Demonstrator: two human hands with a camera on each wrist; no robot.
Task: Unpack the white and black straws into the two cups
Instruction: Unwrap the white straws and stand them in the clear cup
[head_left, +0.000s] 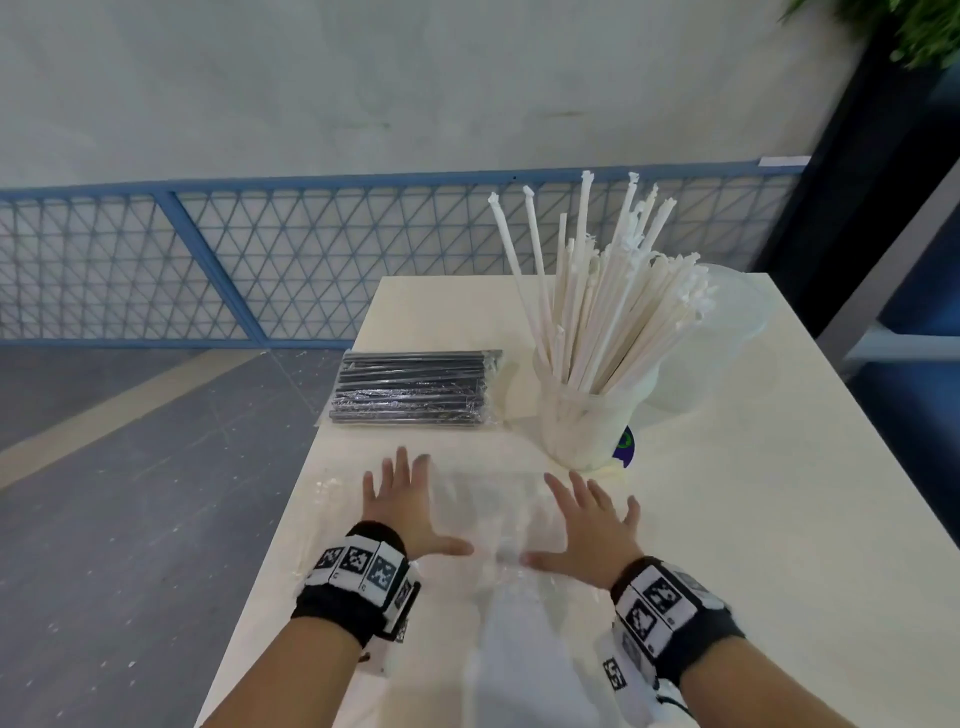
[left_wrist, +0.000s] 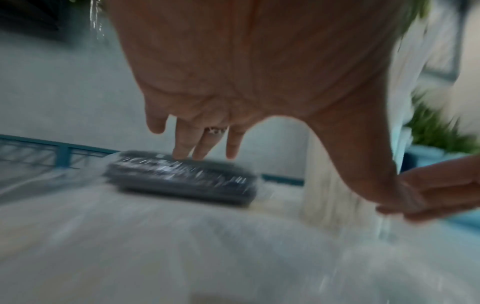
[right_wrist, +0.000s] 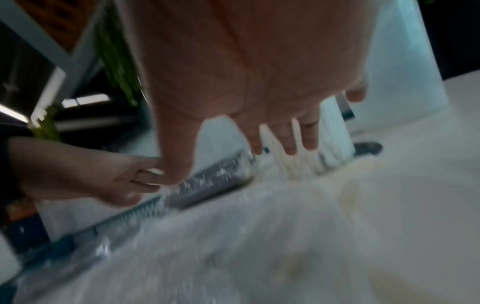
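A clear cup (head_left: 584, 423) holds a spread bundle of white straws (head_left: 602, 291) near the table's middle. To its left lies a sealed pack of black straws (head_left: 415, 388), also blurred in the left wrist view (left_wrist: 182, 179) and the right wrist view (right_wrist: 210, 183). A second clear cup (head_left: 727, 332) lies on its side behind the white straws. An empty clear plastic wrapper (head_left: 488, 514) lies flat on the table at the front. My left hand (head_left: 402, 506) and right hand (head_left: 589, 525) hover palm down with spread straight fingers over the wrapper, holding nothing.
The cream table (head_left: 753, 519) has its left edge close beside the black straw pack and my left hand. A blue mesh fence (head_left: 208, 260) stands beyond it over grey floor. A small blue and green sticker (head_left: 625, 443) shows at the cup's base.
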